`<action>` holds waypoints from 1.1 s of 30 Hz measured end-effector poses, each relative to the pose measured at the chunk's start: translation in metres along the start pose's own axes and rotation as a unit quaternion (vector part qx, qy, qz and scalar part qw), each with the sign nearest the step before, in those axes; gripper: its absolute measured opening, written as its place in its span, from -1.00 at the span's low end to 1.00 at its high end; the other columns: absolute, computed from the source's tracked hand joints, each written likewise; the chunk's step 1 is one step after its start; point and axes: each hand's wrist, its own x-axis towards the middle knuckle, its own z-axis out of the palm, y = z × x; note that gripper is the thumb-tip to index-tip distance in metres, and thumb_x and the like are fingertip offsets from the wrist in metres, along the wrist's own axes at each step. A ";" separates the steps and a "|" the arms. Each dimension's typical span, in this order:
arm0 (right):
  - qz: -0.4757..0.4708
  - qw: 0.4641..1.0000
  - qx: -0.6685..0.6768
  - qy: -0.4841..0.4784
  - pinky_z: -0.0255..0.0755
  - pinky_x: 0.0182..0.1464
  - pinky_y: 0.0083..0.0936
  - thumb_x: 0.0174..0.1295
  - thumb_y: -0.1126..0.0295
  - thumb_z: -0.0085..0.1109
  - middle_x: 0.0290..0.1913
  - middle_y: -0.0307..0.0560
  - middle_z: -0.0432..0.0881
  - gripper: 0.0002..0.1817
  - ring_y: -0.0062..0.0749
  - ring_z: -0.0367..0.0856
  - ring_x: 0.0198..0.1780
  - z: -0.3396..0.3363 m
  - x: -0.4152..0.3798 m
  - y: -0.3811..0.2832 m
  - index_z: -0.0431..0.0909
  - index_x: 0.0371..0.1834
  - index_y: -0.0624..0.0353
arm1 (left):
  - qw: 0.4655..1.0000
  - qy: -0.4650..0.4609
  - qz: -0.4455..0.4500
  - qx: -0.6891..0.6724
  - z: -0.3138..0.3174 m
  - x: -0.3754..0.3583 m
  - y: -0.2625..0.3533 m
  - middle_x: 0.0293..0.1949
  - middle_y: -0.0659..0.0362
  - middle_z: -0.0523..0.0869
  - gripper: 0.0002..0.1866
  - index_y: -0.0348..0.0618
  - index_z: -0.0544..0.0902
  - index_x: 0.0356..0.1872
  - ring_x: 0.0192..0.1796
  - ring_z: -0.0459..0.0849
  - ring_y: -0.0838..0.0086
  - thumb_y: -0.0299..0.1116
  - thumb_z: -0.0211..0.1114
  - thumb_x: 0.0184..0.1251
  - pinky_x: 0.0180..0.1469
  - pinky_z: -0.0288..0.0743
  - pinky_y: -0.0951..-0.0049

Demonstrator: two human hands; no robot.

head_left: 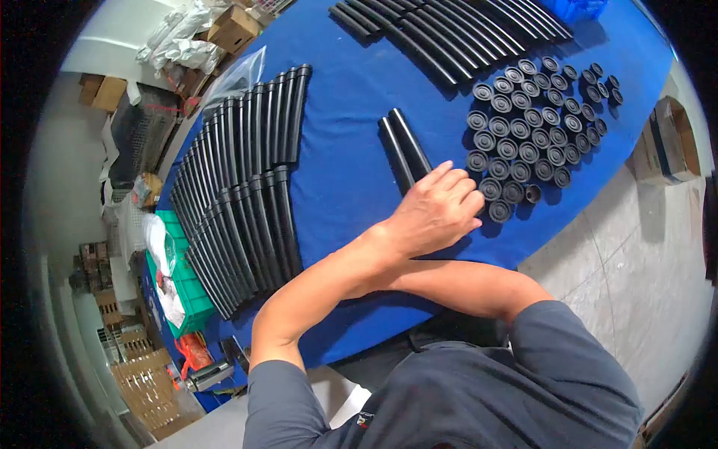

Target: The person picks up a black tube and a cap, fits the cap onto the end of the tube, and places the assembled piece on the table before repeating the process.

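My left hand (440, 208) reaches across to the right, back upward, fingers curled beside the black round end caps (529, 153). Whatever its fingers hold, if anything, is hidden. Two black tubes (396, 154) lie side by side on the blue cloth, their near ends out of sight behind my left hand and wrist. My right forearm passes beneath the left one. The right hand itself is hidden.
Two rows of black tubes with wider ends (243, 194) cover the table's left side. More black tubes (449, 34) lie at the far edge, near a blue container (576, 9). A green crate (191, 280) stands at the left, and a cardboard box (669, 142) is on the floor at right.
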 end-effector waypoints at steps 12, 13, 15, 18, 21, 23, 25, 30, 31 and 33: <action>0.102 0.990 -0.048 -0.084 0.55 0.01 0.08 0.21 0.27 0.26 -0.21 0.29 0.71 -0.67 0.23 0.69 -0.10 -0.085 0.039 -0.091 0.60 -0.09 0.32 | 0.942 0.054 -0.332 -0.020 -0.073 -0.083 -0.054 -0.11 -0.07 0.70 -0.55 -0.25 0.50 0.08 -0.04 0.77 0.12 -0.47 0.40 0.14 0.05 0.65 0.24; 0.125 0.984 -0.058 -0.116 0.56 -0.02 0.10 0.22 0.26 0.25 -0.24 0.30 0.71 -0.67 0.26 0.70 -0.13 -0.092 0.042 -0.096 0.60 -0.10 0.33 | 0.931 0.026 -0.363 -0.010 -0.073 -0.096 -0.059 -0.10 -0.09 0.71 -0.53 -0.25 0.50 0.10 -0.02 0.76 0.07 -0.45 0.38 0.14 0.08 0.64 0.20; 0.142 0.979 -0.049 -0.138 0.55 0.02 0.04 0.27 0.25 0.26 -0.25 0.25 0.72 -0.64 0.19 0.71 -0.11 -0.098 0.045 -0.102 0.61 -0.03 0.33 | 0.917 -0.001 -0.398 -0.011 -0.065 -0.110 -0.064 -0.06 -0.10 0.70 -0.51 -0.24 0.50 0.14 -0.02 0.74 0.02 -0.42 0.38 0.15 0.10 0.62 0.13; 0.132 0.981 -0.043 -0.133 0.56 0.01 0.07 0.23 0.28 0.27 -0.21 0.28 0.72 -0.65 0.21 0.71 -0.10 -0.095 0.044 -0.098 0.61 -0.04 0.33 | 0.925 0.013 -0.379 0.007 -0.060 -0.114 -0.063 -0.03 -0.07 0.69 -0.50 -0.20 0.54 0.15 0.01 0.70 0.01 -0.43 0.40 0.13 0.13 0.58 0.09; 0.061 0.995 -0.039 -0.063 0.52 0.09 -0.04 0.29 0.30 0.26 -0.14 0.23 0.72 -0.67 0.09 0.69 -0.01 -0.079 0.038 -0.081 0.62 0.00 0.29 | 0.966 0.030 -0.219 0.132 -0.070 -0.083 -0.043 -0.05 -0.01 0.69 -0.52 -0.14 0.60 0.12 0.04 0.68 0.06 -0.46 0.41 0.09 0.12 0.56 0.07; 0.029 0.999 -0.010 -0.028 0.48 0.17 -0.14 0.35 0.31 0.23 -0.07 0.16 0.71 -0.69 -0.03 0.67 0.06 -0.074 0.037 -0.078 0.63 0.06 0.27 | 0.981 -0.008 -0.145 0.130 -0.059 -0.075 -0.038 -0.11 0.12 0.67 -0.67 0.00 0.73 -0.04 -0.07 0.66 0.20 -0.48 0.32 0.14 -0.06 0.52 0.19; 0.033 0.998 0.046 -0.016 0.44 0.23 -0.20 0.39 0.33 0.20 0.01 0.11 0.69 -0.70 -0.12 0.64 0.12 -0.074 0.034 -0.079 0.61 0.09 0.25 | 0.983 -0.065 -0.134 0.109 -0.048 -0.069 -0.033 -0.20 0.17 0.63 -0.69 0.03 0.75 -0.06 -0.14 0.61 0.25 -0.47 0.28 0.16 -0.13 0.47 0.24; 0.053 0.997 0.043 -0.047 0.40 0.28 -0.22 0.45 0.32 0.15 0.08 0.11 0.66 -0.69 -0.17 0.61 0.15 -0.082 0.035 -0.085 0.59 0.14 0.25 | 0.982 -0.090 -0.098 0.137 -0.042 -0.061 -0.035 -0.28 0.22 0.54 -0.79 0.01 0.69 -0.17 -0.15 0.56 0.31 -0.40 0.28 0.15 -0.16 0.43 0.27; 0.042 0.998 0.039 -0.039 0.40 0.28 -0.22 0.45 0.32 0.14 0.07 0.11 0.67 -0.69 -0.17 0.61 0.15 -0.080 0.033 -0.084 0.59 0.13 0.26 | 0.981 -0.092 -0.087 0.146 -0.044 -0.061 -0.034 -0.28 0.24 0.54 -0.83 0.00 0.68 -0.21 -0.15 0.56 0.33 -0.38 0.28 0.16 -0.17 0.43 0.28; 0.049 0.997 0.042 -0.048 0.40 0.27 -0.23 0.45 0.32 0.14 0.07 0.12 0.67 -0.69 -0.17 0.61 0.14 -0.079 0.034 -0.083 0.59 0.13 0.26 | 0.980 -0.115 -0.061 0.152 -0.038 -0.062 -0.037 -0.26 0.26 0.54 -0.90 0.02 0.63 -0.27 -0.14 0.56 0.36 -0.35 0.27 0.18 -0.18 0.42 0.30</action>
